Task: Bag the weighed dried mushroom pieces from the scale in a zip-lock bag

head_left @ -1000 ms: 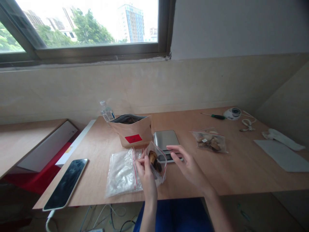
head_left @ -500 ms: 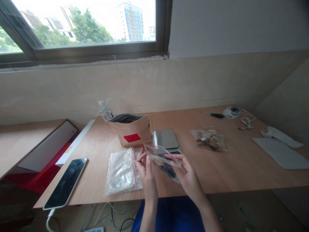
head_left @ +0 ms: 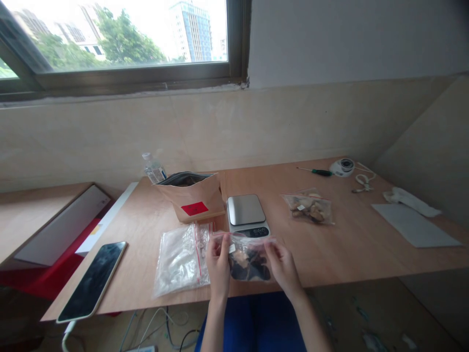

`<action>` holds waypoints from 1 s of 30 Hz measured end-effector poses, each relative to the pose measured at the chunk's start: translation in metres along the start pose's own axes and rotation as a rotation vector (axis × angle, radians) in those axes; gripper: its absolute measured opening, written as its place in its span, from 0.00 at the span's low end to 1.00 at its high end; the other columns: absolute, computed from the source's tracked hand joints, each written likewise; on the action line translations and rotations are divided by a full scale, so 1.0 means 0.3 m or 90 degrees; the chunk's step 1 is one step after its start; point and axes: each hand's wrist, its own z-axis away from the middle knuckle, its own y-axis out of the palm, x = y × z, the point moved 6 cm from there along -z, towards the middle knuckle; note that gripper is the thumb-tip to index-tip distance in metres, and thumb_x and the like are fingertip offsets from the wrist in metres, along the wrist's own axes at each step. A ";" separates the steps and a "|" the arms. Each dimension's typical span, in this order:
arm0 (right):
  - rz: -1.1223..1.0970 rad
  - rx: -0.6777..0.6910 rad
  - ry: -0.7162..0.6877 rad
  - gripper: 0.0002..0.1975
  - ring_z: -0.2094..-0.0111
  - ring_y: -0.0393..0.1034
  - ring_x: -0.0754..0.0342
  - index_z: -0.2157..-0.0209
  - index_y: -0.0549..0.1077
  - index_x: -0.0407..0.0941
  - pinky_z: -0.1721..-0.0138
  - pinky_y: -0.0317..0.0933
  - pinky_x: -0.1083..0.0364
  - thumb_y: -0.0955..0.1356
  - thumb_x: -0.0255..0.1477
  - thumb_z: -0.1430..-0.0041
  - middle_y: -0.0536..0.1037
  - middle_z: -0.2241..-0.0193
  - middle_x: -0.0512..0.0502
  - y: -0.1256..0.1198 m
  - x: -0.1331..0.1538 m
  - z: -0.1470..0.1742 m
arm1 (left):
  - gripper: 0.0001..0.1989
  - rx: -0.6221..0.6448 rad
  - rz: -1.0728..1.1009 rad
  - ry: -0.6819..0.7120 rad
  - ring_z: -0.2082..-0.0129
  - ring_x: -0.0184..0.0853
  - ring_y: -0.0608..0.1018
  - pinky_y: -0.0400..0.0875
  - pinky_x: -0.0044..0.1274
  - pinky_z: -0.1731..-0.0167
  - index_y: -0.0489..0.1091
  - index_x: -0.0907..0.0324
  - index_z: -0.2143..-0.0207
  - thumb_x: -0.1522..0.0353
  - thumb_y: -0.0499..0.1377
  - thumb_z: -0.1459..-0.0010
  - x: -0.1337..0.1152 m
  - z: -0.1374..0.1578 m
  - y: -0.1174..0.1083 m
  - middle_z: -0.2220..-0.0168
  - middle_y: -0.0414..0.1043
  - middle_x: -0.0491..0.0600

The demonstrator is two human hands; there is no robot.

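A small clear zip bag [head_left: 248, 261] with dark and tan dried pieces inside hangs upright over the table's near edge. My left hand [head_left: 218, 265] pinches its top left corner and my right hand [head_left: 281, 264] pinches its top right corner along the red zip strip. Just behind the bag sits a small steel kitchen scale [head_left: 246, 214]. A pile of empty clear zip bags [head_left: 180, 259] lies to the left of my left hand. An open brown paper pouch [head_left: 192, 196] with a red label stands behind them.
A filled zip bag [head_left: 308, 208] lies right of the scale. A phone [head_left: 92, 279] rests face up at the near left. A water bottle [head_left: 153, 169], screwdriver [head_left: 315, 171], round white device [head_left: 342, 167] and grey sheet [head_left: 414, 227] lie farther off on the wooden table [head_left: 351, 244].
The bag was held open by my left hand alone with my right hand over the scale. Now both hands grip its top and it hangs flat and upright, nearer the table edge.
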 end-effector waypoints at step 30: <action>-0.109 -0.110 0.011 0.19 0.72 0.75 0.50 0.66 0.73 0.45 0.69 0.68 0.54 0.64 0.47 0.43 0.80 0.74 0.45 -0.026 -0.016 -0.059 | 0.20 -0.064 -0.112 0.030 0.85 0.27 0.62 0.56 0.19 0.83 0.64 0.59 0.75 0.52 0.53 0.43 0.034 -0.012 -0.034 0.84 0.58 0.40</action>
